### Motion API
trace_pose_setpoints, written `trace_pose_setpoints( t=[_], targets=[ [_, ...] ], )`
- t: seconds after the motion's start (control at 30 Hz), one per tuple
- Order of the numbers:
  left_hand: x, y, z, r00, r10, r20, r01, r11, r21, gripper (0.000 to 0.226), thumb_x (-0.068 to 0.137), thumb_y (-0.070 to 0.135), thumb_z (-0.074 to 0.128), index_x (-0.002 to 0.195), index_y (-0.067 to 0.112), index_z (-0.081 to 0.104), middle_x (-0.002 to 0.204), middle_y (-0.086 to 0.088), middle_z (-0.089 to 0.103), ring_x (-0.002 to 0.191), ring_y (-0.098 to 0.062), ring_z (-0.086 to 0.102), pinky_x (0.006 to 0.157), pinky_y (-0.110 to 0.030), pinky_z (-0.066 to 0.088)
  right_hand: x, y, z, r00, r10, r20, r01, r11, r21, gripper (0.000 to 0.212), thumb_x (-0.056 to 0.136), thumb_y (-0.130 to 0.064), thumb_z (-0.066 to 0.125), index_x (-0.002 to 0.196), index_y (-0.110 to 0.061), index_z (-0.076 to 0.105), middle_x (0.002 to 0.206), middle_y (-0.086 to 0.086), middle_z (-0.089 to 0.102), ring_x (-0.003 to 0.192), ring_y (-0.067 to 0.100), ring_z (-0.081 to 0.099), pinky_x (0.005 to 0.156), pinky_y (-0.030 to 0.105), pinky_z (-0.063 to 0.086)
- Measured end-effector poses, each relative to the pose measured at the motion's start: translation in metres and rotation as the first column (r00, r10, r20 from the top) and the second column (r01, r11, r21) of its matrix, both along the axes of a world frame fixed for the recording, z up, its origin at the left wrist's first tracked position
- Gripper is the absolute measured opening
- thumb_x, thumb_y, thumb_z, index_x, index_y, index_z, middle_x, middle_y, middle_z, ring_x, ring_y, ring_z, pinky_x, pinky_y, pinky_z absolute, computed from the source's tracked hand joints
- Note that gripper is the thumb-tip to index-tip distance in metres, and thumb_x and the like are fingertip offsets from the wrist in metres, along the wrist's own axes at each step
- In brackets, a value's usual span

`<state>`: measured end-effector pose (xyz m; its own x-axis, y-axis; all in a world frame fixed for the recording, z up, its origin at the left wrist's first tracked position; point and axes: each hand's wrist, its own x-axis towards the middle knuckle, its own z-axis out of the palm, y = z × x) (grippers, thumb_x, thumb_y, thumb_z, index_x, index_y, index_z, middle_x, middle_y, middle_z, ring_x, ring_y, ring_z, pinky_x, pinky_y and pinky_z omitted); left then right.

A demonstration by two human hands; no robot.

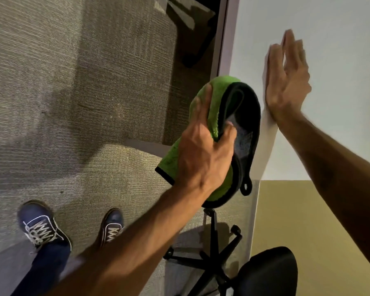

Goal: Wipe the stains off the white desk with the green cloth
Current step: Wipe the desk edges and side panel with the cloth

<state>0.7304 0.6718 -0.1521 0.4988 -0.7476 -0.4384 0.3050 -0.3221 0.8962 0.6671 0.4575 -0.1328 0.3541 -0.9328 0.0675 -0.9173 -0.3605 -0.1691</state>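
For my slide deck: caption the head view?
Left hand holds the green cloth off the white desk; right hand lies flat on it.

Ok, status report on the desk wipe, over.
Left hand grips green cloth, off the desk edge. Right hand flat, open on white desk. No stains visible. Nothing blocking.

Desk right of frame, its edge running between hands. Right hand flat on desk near edge. Left hand left of edge, off desk, gripping folded cloth. Chair below cloth and right forearm. Shoes far left of left hand, on carpet.
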Motion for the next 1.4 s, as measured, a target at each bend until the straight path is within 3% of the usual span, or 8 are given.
trace_pose_setpoints(
  t=[0.13, 0.27, 0.47, 0.83, 0.97, 1.07, 1.17, 1.4],
  targets=[
    [-0.012, 0.014, 0.002, 0.999, 0.032, 0.006, -0.032, 0.999, 0.022, 0.042, 0.099, 0.033, 0.055, 0.127, 0.001, 0.058, 0.117, -0.036, 0.061, 0.105, -0.05, 0.061, 0.085, -0.058, 0.054, -0.001, -0.004, -0.005, 0.999, -0.044, 0.004, 0.044, 0.999, 0.004, 0.061, 0.109, -0.054, 0.029, 0.165, -0.027, 0.029, 0.172, -0.009, 0.027, 0.162, 0.016, 0.018, 0.132, 0.05, 0.012],
    [-0.016, 0.028, 0.013, 0.986, 0.1, 0.133, -0.086, 0.991, -0.103, 0.06, 0.096, 0.025, 0.053, 0.152, 0.011, 0.035, 0.158, -0.006, 0.036, 0.146, -0.02, 0.035, 0.117, -0.042, 0.035, 0.0, -0.003, -0.002, 0.998, -0.035, -0.057, 0.035, 0.999, -0.002, 0.065, 0.103, -0.06, 0.025, 0.162, -0.033, 0.031, 0.172, -0.009, 0.027, 0.162, 0.021, 0.018, 0.125, 0.065, 0.016],
    [0.01, -0.018, 0.014, 0.997, 0.056, 0.049, -0.055, 0.998, -0.012, 0.053, 0.1, 0.024, 0.054, 0.144, -0.003, 0.044, 0.126, -0.038, 0.058, 0.115, -0.053, 0.056, 0.091, -0.062, 0.05, -0.004, -0.007, -0.002, 0.987, -0.03, -0.159, 0.03, 1.0, 0.0, 0.072, 0.1, -0.069, 0.015, 0.165, -0.038, 0.021, 0.175, -0.009, 0.017, 0.163, 0.016, 0.011, 0.127, 0.065, 0.013],
    [0.025, -0.026, 0.006, 0.978, 0.16, 0.134, -0.156, 0.987, -0.038, 0.039, 0.094, 0.019, 0.062, 0.106, -0.017, 0.059, 0.103, -0.037, 0.065, 0.093, -0.044, 0.062, 0.078, -0.036, 0.041, 0.001, -0.002, 0.001, 0.993, -0.019, -0.112, 0.025, 0.998, 0.059, 0.075, 0.101, -0.063, 0.015, 0.166, -0.027, 0.022, 0.175, -0.004, 0.019, 0.163, 0.02, 0.013, 0.129, 0.062, 0.011],
    [-0.008, 0.028, 0.007, 0.983, 0.073, 0.17, -0.076, 0.997, 0.01, 0.039, 0.092, 0.018, 0.064, 0.099, -0.019, 0.058, 0.089, -0.035, 0.066, 0.088, -0.035, 0.057, 0.08, -0.029, 0.037, 0.005, -0.002, 0.003, 0.999, -0.027, -0.026, 0.028, 0.999, 0.028, 0.075, 0.097, -0.06, 0.022, 0.155, -0.016, 0.042, 0.128, -0.001, 0.045, 0.131, 0.025, 0.046, 0.113, 0.058, 0.033],
    [-0.031, 0.063, 0.007, 0.972, 0.009, 0.236, -0.007, 1.0, -0.011, 0.047, 0.092, 0.03, 0.055, 0.122, -0.006, 0.061, 0.103, -0.027, 0.07, 0.093, -0.036, 0.068, 0.079, -0.038, 0.054, 0.004, -0.001, 0.001, 0.999, -0.037, 0.024, 0.036, 0.998, 0.049, 0.08, 0.096, -0.066, 0.023, 0.156, -0.018, 0.042, 0.148, -0.002, 0.047, 0.14, 0.021, 0.042, 0.122, 0.061, 0.024],
    [-0.05, 0.094, 0.011, 0.985, 0.042, 0.166, -0.032, 0.998, -0.061, 0.055, 0.092, 0.025, 0.057, 0.146, 0.016, 0.048, 0.139, -0.008, 0.061, 0.126, -0.021, 0.06, 0.101, -0.045, 0.052, -0.001, -0.002, -0.001, 0.999, -0.034, -0.043, 0.037, 0.996, 0.077, 0.075, 0.1, -0.066, 0.021, 0.166, -0.03, 0.022, 0.175, -0.004, 0.016, 0.164, 0.019, 0.01, 0.129, 0.064, 0.001],
    [-0.062, 0.107, 0.019, 0.963, 0.05, 0.266, -0.034, 0.997, -0.064, 0.055, 0.095, 0.016, 0.057, 0.147, 0.003, 0.043, 0.153, -0.006, 0.046, 0.14, -0.02, 0.047, 0.108, -0.048, 0.048, -0.001, -0.006, -0.002, 0.998, -0.045, 0.034, 0.039, 0.99, 0.138, 0.059, 0.113, -0.048, 0.024, 0.166, -0.024, 0.017, 0.177, -0.001, 0.01, 0.164, 0.019, 0.004, 0.132, 0.057, -0.004]
  ],
)
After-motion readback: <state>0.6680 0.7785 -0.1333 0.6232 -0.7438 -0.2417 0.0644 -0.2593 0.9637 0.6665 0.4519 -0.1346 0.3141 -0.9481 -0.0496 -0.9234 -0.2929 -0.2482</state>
